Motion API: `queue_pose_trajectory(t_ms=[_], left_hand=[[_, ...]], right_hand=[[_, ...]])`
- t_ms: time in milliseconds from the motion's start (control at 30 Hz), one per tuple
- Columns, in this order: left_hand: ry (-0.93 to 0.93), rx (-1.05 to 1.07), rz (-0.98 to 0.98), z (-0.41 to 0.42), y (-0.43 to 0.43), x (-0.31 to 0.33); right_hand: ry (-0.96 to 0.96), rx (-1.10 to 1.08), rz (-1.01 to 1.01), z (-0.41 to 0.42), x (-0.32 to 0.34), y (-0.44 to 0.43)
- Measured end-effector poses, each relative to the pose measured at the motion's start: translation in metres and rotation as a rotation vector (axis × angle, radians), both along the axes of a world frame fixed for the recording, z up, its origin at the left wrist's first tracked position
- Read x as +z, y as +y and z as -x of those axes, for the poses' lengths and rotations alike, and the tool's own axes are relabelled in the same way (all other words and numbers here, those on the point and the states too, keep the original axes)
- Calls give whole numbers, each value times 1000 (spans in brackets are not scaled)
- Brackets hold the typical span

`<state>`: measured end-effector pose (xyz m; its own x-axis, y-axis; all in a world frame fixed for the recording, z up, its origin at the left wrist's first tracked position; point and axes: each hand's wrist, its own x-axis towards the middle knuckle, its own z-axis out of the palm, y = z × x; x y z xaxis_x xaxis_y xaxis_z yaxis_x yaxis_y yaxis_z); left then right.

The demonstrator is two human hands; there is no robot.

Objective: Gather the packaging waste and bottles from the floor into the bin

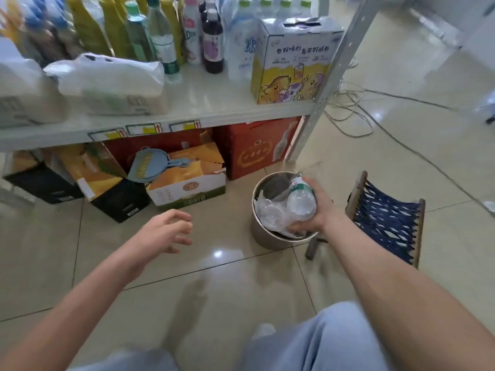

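Observation:
A round metal bin [263,238] stands on the tiled floor in front of the shelf. Crumpled clear plastic packaging [270,214] fills it. My right hand [320,207] grips a clear plastic bottle [301,200] with a green label, held over the bin's right side with its neck pointing away from me. My left hand [167,231] hovers over bare floor to the left of the bin, fingers spread, holding nothing.
A metal shelf [187,113] carries bottles, bags and a cartoon-printed carton [290,65]. Under it sit cardboard boxes [187,188] and a blue dustpan [150,166]. A small woven stool [385,220] stands right of the bin. Cables [356,113] trail across the floor.

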<state>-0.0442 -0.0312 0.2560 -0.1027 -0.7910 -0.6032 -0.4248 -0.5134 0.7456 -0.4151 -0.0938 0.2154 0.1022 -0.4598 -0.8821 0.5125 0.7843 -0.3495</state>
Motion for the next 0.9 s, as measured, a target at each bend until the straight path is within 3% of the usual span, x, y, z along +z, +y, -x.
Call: queue_pose_trajectory(t_ms=[167, 400, 733, 900], left_hand=[[1, 13, -3, 21, -18, -2], [46, -5, -5, 55, -35, 4], [23, -11, 13, 50, -32, -7], [-51, -68, 74, 45, -28, -4]], right_hand=[[35, 48, -199, 13, -20, -9], [209, 62, -321, 3, -44, -33], [202, 200, -333, -13, -62, -52], [389, 342, -285, 0, -46, -55]])
